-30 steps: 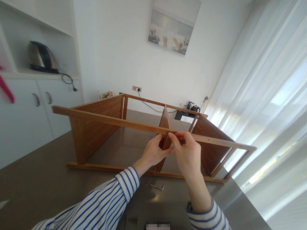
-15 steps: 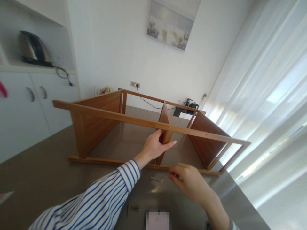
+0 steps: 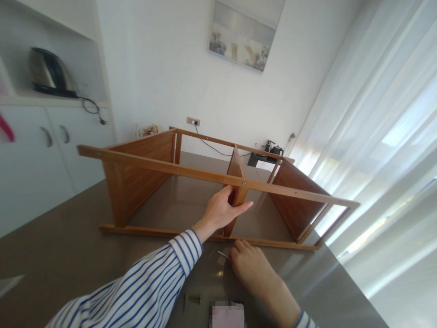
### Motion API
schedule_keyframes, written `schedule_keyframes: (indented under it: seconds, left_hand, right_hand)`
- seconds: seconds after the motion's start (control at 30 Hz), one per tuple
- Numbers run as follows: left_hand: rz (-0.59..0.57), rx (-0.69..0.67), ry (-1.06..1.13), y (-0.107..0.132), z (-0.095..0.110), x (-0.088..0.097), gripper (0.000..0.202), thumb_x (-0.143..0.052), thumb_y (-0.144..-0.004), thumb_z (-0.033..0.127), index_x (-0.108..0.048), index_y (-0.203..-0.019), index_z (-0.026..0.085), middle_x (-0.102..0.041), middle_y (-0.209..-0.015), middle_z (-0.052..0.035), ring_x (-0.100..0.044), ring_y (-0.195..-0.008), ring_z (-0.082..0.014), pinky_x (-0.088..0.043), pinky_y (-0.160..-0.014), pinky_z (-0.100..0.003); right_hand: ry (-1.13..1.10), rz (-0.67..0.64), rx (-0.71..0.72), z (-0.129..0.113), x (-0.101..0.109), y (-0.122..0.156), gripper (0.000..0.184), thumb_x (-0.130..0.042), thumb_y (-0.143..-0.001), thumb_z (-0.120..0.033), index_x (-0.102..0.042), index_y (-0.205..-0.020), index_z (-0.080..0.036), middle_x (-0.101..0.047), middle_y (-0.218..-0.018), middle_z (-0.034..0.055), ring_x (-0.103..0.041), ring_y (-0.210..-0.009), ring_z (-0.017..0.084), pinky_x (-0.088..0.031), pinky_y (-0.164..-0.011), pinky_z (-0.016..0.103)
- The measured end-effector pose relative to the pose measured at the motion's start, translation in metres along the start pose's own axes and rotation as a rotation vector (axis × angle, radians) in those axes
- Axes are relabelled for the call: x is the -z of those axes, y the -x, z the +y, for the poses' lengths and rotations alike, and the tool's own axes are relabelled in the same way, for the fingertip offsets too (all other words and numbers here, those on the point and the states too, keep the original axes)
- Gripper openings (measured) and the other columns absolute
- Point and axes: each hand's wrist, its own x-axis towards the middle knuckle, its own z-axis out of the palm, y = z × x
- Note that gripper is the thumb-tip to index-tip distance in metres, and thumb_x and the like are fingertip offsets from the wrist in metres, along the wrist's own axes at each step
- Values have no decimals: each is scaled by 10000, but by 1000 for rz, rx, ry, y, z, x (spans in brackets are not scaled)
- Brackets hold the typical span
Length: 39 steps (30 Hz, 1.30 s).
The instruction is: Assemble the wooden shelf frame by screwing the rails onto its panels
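A wooden shelf frame (image 3: 164, 169) lies on its side on the grey table. My left hand (image 3: 221, 207) is wrapped around the edge of its middle shelf board (image 3: 236, 166), just below the upper rail, with the thumb stretched out to the right. In front of the lower rail, my right hand (image 3: 251, 264) is down at the table, its fingers curled over one end of a hex key (image 3: 223, 254). The key's straight end sticks out to the left; the fingertips are hidden. A bolt head (image 3: 243, 183) shows in the upper rail at the middle board.
Several small screws (image 3: 194, 299) lie on the table (image 3: 68, 255) near its front, beside a pixelated pinkish object (image 3: 228, 315). A kettle (image 3: 51, 70) stands in a cabinet niche at left. White curtains (image 3: 382, 150) hang along the right.
My right hand has moved left, and its fingers have closed over the hex key's bent end. My left hand keeps its hold on the middle board.
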Motion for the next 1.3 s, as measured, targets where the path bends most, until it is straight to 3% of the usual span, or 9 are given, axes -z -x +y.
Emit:
schedule_keyframes:
  seconds: [0.13,0.3,0.5,0.7,0.83,0.97,1.3]
  left_hand:
    - [-7,-2,-10,0,0,0,471,-625,-719,615,-595,-948,205,-673,-863,-49,-616,-738,-205,-460,-643,-303]
    - [-13,-6,-19,0,-3,-1,480,-618,-723,632,-587,-951,210,-670,-865,-40,-607,-735,-199,-457,-639,-297]
    - [-12,-2,-43,0,-2,-1,498,-607,-726,639,-592,-967,203,-669,-865,-43,-602,-735,-197,-444,-629,-285]
    - [-22,26,-64,-1,0,0,490,-603,-718,643,-578,-925,199,-658,-820,-30,-592,-711,-189,-417,-620,-276]
    - [-28,26,-90,-1,-3,-1,420,-623,-722,576,-569,-888,195,-637,-790,-20,-568,-693,-174,-378,-589,-261]
    - [-25,17,-106,-1,-6,-2,330,-597,-756,515,-542,-836,200,-624,-782,-5,-552,-682,-156,-353,-580,-250]
    - [-15,27,-98,-1,-7,-4,281,-601,-750,461,-534,-831,200,-617,-784,-4,-539,-670,-148,-338,-577,-244]
  right_hand:
    - [16,12,-15,-2,-2,2,129,-512,-867,-94,-635,-875,-135,-659,-894,103,-634,-871,239,-458,-635,286]
    - [-155,78,-44,4,19,18,148,-458,-912,-145,-598,-869,-166,-668,-768,41,-646,-727,184,-423,-613,264]
    - [-373,285,-91,9,53,27,108,-459,-893,-136,-551,-855,-179,-612,-720,5,-579,-618,140,-391,-576,253]
    - [-278,486,-25,10,100,25,94,-435,-935,-164,-529,-933,-174,-580,-801,34,-562,-704,159,-439,-655,286]
    - [-148,769,-5,7,126,13,65,-477,-936,-191,-527,-896,-180,-570,-765,22,-543,-704,152,-422,-625,270]
    - [31,1015,-10,6,126,-5,69,-538,-895,-155,-521,-830,-171,-547,-699,16,-507,-652,142,-395,-584,263]
    - [147,1015,29,10,117,-12,105,-544,-889,-148,-519,-790,-174,-558,-677,11,-497,-623,127,-384,-579,260]
